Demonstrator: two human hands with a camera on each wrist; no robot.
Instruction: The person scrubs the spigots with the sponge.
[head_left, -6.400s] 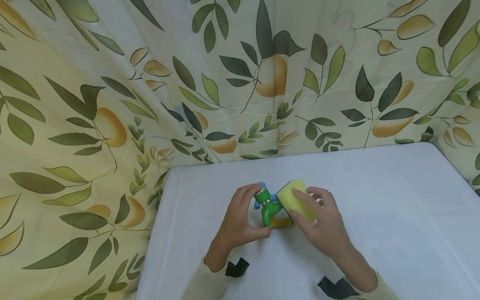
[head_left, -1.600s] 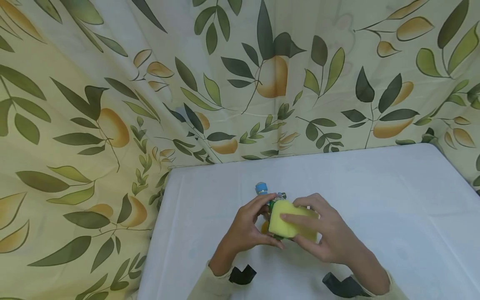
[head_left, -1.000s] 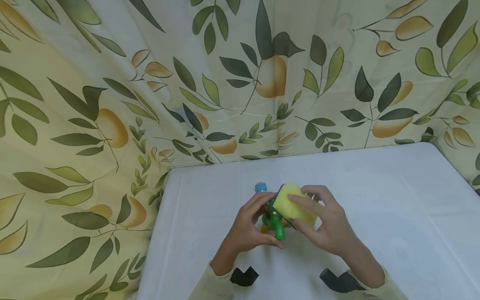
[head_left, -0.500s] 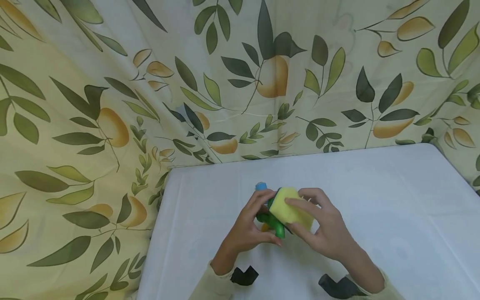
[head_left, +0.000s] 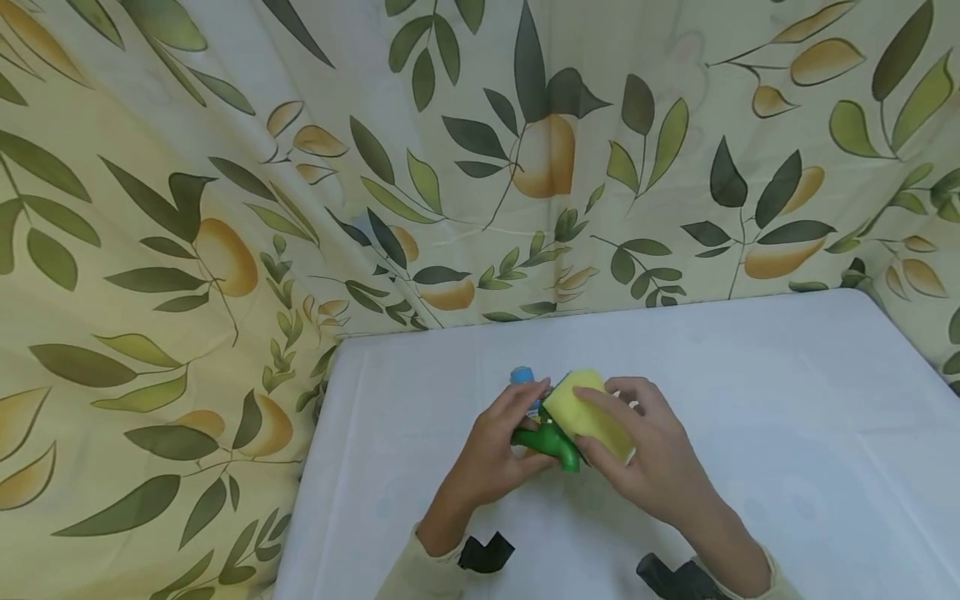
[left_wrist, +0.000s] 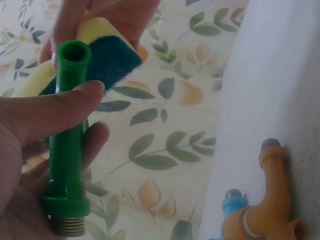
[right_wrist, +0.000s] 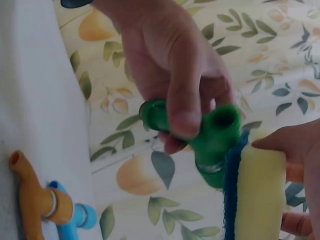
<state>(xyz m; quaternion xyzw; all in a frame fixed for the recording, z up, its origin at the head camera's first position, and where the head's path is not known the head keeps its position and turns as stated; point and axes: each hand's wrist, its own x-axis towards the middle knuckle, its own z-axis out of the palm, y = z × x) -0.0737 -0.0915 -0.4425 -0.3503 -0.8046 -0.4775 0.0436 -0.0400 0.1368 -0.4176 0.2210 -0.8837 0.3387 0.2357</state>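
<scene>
My left hand (head_left: 491,450) grips a green plastic tap (head_left: 546,439) above the table. Its threaded metal end (left_wrist: 70,226) and open spout show in the left wrist view, where the thumb lies across the pipe. My right hand (head_left: 651,446) holds a yellow sponge (head_left: 588,414) between thumb and fingers. The sponge's dark green scouring side (left_wrist: 112,62) faces the tap. In the right wrist view that scouring side is up against the tap's body (right_wrist: 215,150), or very close to it.
A blue tap (head_left: 522,377) and an orange tap (left_wrist: 272,195) lie on the white-covered table (head_left: 750,400) beyond and beneath the hands. A leaf-and-fruit patterned curtain (head_left: 637,167) hangs behind and to the left of the table.
The green tap has turned in my left hand, its spout now slanting down to the right. The sponge has shifted back and forth over it, tilting between frames. Both hands keep their holds.
</scene>
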